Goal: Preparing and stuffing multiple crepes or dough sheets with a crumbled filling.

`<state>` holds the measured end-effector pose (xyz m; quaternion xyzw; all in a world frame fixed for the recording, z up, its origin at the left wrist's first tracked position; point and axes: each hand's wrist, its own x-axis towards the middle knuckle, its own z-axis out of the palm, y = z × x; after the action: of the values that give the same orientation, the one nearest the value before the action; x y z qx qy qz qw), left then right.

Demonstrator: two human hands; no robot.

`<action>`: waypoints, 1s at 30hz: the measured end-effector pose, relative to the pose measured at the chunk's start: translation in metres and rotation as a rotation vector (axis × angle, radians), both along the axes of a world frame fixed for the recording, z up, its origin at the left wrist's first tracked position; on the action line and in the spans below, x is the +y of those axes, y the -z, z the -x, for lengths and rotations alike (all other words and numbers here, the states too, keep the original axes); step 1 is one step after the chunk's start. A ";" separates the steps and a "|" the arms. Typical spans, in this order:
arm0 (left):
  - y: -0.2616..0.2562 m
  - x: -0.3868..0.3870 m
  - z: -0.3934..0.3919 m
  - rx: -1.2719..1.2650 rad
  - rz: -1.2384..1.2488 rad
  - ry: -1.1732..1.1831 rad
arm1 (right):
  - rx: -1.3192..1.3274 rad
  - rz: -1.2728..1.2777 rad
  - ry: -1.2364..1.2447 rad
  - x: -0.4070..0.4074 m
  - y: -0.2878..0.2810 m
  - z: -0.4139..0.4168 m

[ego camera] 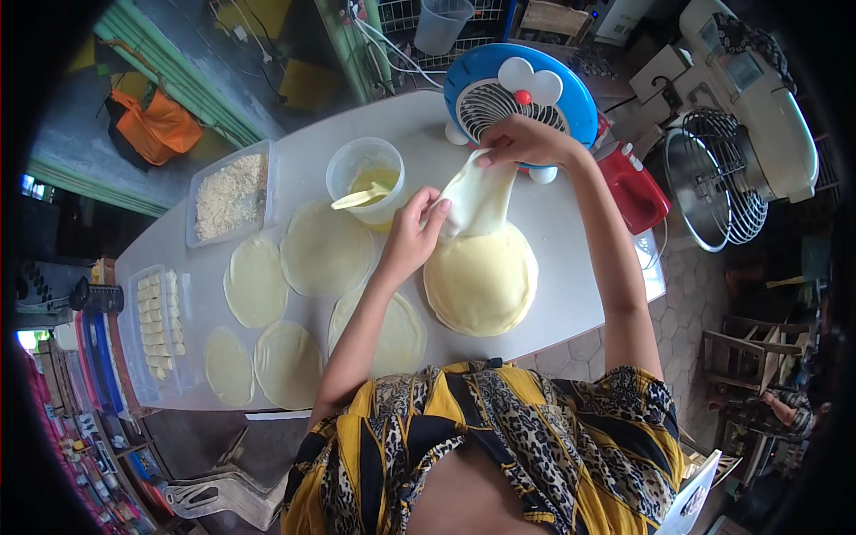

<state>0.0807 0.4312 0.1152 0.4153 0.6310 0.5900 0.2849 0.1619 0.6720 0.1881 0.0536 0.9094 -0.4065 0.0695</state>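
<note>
Between my two hands hangs a thin sheet of dough (483, 197), lifted at its far edge. My left hand (422, 224) pinches its left side between thumb and fingers. Higher up and to the right, my right hand (518, 142) grips the top edge. The sheet's near end rests on or joins a stack of round dough sheets (480, 281); where they separate is not plain. Left of my forearm, several flattened dough rounds lie on the table, among them a large round (328, 249) and a partly covered one (394, 334).
A tub of yellowish liquid (364, 150) holds a pale brush or spatula (364, 196). Farther left stand a container of crumbly flour mixture (231, 197) and a box of rolled dough pieces (159, 321). A blue fan (582, 87), red hand mixer (632, 187) and stand mixer (756, 107) are at right.
</note>
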 end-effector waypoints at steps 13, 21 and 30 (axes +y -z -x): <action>-0.074 -0.061 0.018 -0.137 -0.192 -0.121 | 0.187 0.234 0.205 -0.092 -0.084 -0.042; -0.086 -0.190 0.035 -0.224 0.026 -0.167 | 0.096 0.744 0.078 -0.182 -0.037 -0.015; -0.063 -0.409 0.122 -0.208 0.089 -0.314 | -0.078 0.909 -0.047 -0.384 0.001 0.096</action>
<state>-0.0412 0.0223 0.1782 0.2358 0.6807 0.6384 0.2710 0.0657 0.2877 0.1868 0.0121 0.6363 -0.7605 0.1291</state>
